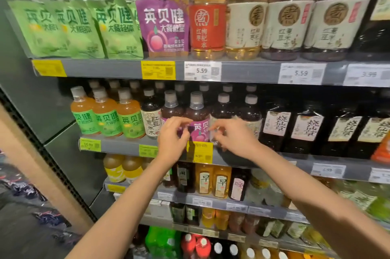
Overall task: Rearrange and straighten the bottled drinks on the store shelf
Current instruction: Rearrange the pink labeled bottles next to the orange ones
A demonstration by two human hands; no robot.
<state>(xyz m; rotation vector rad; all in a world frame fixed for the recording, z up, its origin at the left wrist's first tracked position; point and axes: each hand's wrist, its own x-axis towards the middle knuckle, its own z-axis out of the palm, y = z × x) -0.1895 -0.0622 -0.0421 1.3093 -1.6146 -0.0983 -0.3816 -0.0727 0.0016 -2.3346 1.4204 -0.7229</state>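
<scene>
Head view shows both your hands raised to the second shelf (118, 146) from the top. Your left hand (172, 142) sits in front of a dark bottle (171, 109) with a clear cap, its fingers (179, 124) curled and slightly apart, thumb and forefinger tips close together against that bottle's lower label. Your right hand (233, 137) mirrors it, fingers (219, 128) bent and loosely parted, tips touching the dark bottle (222, 111) to the right. Between your two sets of fingers stands the purple-label bottle (197, 119), upright at the shelf's front edge; neither hand wraps it. Left of your left fingers stand a white-label bottle (150, 118) and three orange drinks with green labels (105, 117). Just below your fingers hangs a yellow price tag (201, 151).
</scene>
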